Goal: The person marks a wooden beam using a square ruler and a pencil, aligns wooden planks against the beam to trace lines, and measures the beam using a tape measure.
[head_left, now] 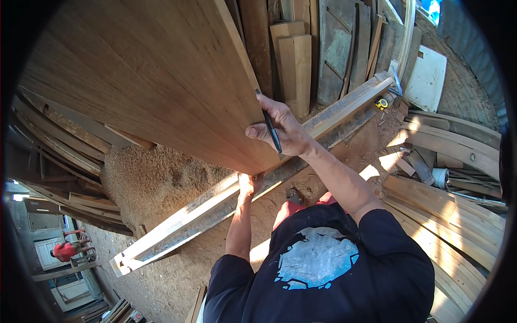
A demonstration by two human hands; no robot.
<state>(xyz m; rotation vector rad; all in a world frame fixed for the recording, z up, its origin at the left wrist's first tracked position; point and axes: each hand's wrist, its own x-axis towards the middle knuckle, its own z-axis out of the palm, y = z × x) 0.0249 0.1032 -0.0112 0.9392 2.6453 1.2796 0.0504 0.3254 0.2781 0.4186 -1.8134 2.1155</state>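
A wide wooden panel (161, 81) is tilted up in front of me and fills the upper left. At its lower corner my left hand (249, 184) is closed round the bottom edge, the fingers partly hidden by the wood. Higher up, my right hand (285, 129) is closed with a dark pen (273, 134) in it. Its thumb rests by the panel's face and its fingers lie at the right edge. Below the panel, a long beam (210, 203) runs diagonally from lower left to upper right.
Sawdust (156, 175) is heaped behind the beam. A yellow tape measure (381, 103) lies near its far right end. Boards (293, 64) lean at the back, and stacked planks (447, 210) lie at right. A person in red (64, 251) is far off at left.
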